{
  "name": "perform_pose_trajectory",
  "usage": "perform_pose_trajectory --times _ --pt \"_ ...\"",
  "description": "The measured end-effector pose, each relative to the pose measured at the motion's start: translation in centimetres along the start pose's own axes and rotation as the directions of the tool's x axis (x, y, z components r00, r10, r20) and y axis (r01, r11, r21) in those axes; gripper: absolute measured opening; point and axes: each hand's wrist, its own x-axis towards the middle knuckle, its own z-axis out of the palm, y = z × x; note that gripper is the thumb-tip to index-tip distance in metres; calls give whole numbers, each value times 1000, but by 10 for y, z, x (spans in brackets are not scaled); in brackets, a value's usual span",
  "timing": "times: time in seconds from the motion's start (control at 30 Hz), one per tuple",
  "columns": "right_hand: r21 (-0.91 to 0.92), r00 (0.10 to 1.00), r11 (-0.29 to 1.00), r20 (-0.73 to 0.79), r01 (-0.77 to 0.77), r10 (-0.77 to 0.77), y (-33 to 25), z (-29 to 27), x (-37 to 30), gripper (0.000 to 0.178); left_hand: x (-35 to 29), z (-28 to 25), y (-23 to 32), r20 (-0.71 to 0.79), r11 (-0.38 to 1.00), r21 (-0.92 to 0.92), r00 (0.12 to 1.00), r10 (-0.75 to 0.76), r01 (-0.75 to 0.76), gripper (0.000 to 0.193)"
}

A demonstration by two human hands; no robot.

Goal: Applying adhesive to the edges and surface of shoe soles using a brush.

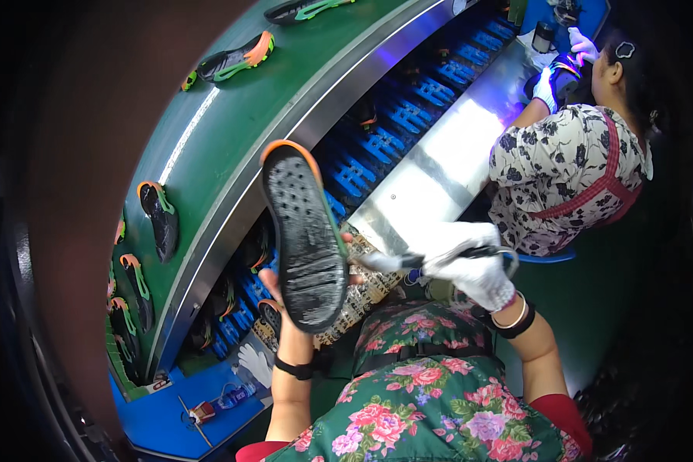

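Person's L hand [273,289] is bare & wrapped round a black shoe sole [306,239] from behind: thumb at the left edge, fingertips poking out on the right, so def grasping, opened about as wide as the sole (palm's mostly hidden, fwiw). Sole's held up in front of the person, patterned face to the cam, orange-rimmed end up, leaning a bit left. R hand [466,262], in a white glove, is curled tight around a brush [385,262]. Brush tip points left, right by the sole's edge & the L fingertips; can't tell if it's touching. Behind: shiny metal tabletop [431,173], blue prongs [381,144] alongside, then a green belt [231,127] w/ more soles on it. Co-worker [570,165] upper right has white-gloved hands on something dark under purplish light.
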Motion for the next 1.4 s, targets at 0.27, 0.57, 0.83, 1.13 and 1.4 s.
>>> perform_pose_trajectory --times 0.27,0.57,0.83,1.13,1.4 --pt "-88 985 992 -143 90 -101 32 -28 -6 12 112 -8 144 277 962 -233 939 205 -142 105" --pt "-79 970 992 -213 99 -114 56 -47 -6 15 169 -49 183 -272 787 -417 889 368 -454 104" --pt "-74 955 990 -263 120 -136 33 -57 -9 17 252 -2 139 -290 937 224 900 326 -267 90" --pt "145 941 982 -331 118 -64 26 -68 -17 19 353 -23 210 -303 14 939 807 508 343 88" --pt "94 951 991 -303 100 -68 22 -64 -19 17 282 -1 169 -167 152 984 743 648 89 30"
